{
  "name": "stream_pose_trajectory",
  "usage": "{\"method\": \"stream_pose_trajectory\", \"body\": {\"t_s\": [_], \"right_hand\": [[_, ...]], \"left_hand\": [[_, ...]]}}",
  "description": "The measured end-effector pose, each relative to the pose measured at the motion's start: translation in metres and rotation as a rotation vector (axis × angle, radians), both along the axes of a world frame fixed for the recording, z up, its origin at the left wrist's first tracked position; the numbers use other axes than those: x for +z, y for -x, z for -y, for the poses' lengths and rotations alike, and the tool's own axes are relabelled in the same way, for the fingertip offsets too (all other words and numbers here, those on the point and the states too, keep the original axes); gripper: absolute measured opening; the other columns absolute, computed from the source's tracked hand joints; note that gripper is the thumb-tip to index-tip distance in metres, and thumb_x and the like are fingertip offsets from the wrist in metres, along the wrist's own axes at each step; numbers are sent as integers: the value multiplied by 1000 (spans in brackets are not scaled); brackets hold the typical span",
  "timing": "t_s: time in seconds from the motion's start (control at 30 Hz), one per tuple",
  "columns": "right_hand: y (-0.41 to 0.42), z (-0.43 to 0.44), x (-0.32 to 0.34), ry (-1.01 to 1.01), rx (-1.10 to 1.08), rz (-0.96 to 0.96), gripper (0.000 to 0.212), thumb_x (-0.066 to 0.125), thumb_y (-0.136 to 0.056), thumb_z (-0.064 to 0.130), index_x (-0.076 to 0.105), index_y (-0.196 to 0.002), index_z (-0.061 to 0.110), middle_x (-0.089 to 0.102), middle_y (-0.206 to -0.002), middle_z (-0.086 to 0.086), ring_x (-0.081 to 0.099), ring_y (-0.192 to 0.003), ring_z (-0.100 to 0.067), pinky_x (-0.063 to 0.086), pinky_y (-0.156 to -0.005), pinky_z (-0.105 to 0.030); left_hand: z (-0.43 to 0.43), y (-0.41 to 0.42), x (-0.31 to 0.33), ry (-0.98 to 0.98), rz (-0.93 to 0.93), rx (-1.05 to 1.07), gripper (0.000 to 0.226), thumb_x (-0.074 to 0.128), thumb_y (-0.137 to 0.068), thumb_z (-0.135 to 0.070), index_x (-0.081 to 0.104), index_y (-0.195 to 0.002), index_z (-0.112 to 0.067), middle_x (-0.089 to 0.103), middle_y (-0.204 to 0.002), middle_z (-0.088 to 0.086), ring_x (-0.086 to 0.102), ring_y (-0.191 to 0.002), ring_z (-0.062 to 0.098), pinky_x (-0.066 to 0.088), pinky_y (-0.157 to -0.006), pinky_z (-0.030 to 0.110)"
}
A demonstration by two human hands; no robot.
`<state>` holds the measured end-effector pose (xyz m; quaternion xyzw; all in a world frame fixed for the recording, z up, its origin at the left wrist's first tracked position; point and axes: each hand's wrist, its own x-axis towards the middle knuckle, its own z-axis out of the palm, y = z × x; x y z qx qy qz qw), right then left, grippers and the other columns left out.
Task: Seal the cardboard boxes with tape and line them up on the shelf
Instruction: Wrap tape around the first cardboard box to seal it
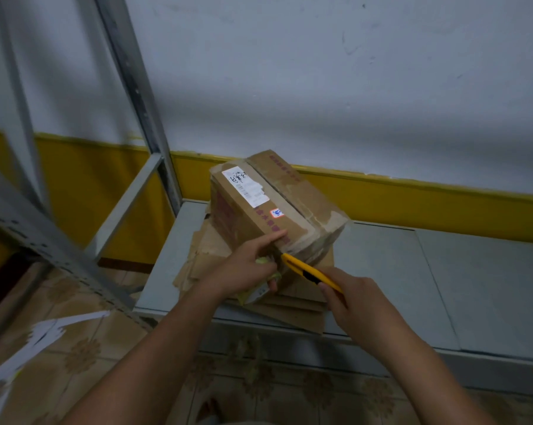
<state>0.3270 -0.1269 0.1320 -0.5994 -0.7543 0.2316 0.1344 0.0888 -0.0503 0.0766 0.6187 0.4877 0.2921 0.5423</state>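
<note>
A brown cardboard box [277, 207] with a white label and tape along its top seam sits on a pile of flattened cardboard [292, 305] on the low grey shelf [443, 271]. My left hand [253, 265] grips a roll of tape [269, 271] against the box's near end, index finger stretched along the box edge. My right hand [357, 299] holds a yellow utility knife [308, 271], its tip at the box's near corner beside the tape.
Grey metal shelf posts [136, 96] and a slanted rail [59, 253] stand at the left. White paper scraps [44, 335] lie on the patterned tile floor. A white and yellow wall runs behind the shelf.
</note>
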Motion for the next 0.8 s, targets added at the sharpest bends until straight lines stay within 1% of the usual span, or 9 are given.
{"method": "stream_pose_trajectory", "body": {"t_s": [0.07,0.13,0.2,0.3,0.4,0.5,0.6,0.7,0.8], "right_hand": [[6,-6,9,22,17,65,11,49,-106,36,60,-111,36,64,-76,7,61,-66,-15,50,-62,-37],[14,-10,19,51,33,146,14,46,-107,38,59,-105,33,61,-76,7,60,-67,-15,49,-62,-35],[23,-15,29,47,52,230,19,44,-107,39,61,-105,30,56,-76,11,56,-68,-11,43,-60,-29],[42,-25,43,55,41,313,18,45,-107,38,57,-99,28,47,-76,14,47,-66,-6,29,-54,-20],[57,-40,52,142,22,386,17,49,-107,32,61,-110,21,60,-96,1,53,-79,-14,29,-53,-19],[64,-46,57,185,51,449,16,52,-105,28,62,-109,17,58,-98,-2,54,-84,-17,30,-53,-19],[62,-41,58,202,71,461,20,51,-106,28,64,-114,15,62,-103,-3,55,-84,-16,30,-53,-17],[55,-30,62,193,66,437,17,46,-108,30,59,-105,19,53,-88,2,50,-74,-13,28,-52,-19],[50,-20,68,184,67,422,15,43,-109,32,52,-100,24,49,-85,4,44,-68,-9,27,-53,-20]], "left_hand": [[-1,1,0,26,2,-20,71,56,-99,4,45,-159,-33,50,-152,7,79,-81,25,64,-81,38],[-1,1,0,30,-14,-28,70,54,-101,4,42,-160,-31,52,-150,8,78,-81,33,64,-84,45],[-1,1,1,28,-22,-35,71,53,-101,5,41,-162,-29,52,-150,7,77,-82,34,64,-83,43],[0,1,3,12,-37,-50,72,50,-99,8,40,-162,-26,50,-152,2,77,-88,37,64,-84,40],[-1,2,4,11,-58,-64,73,48,-99,8,39,-163,-26,48,-155,-2,76,-93,36,64,-87,42],[-1,4,5,4,-78,-77,73,47,-99,7,39,-163,-28,50,-155,-1,77,-92,34,63,-89,43],[0,6,2,12,-69,-84,73,46,-100,6,40,-162,-31,56,-150,1,77,-87,34,63,-89,47],[0,8,-1,2,-64,-90,69,49,-102,0,43,-159,-38,55,-152,-2,77,-85,29,62,-89,52],[-1,8,0,24,-47,-89,68,48,-104,1,44,-159,-38,50,-155,-3,77,-82,26,63,-86,49]]}}
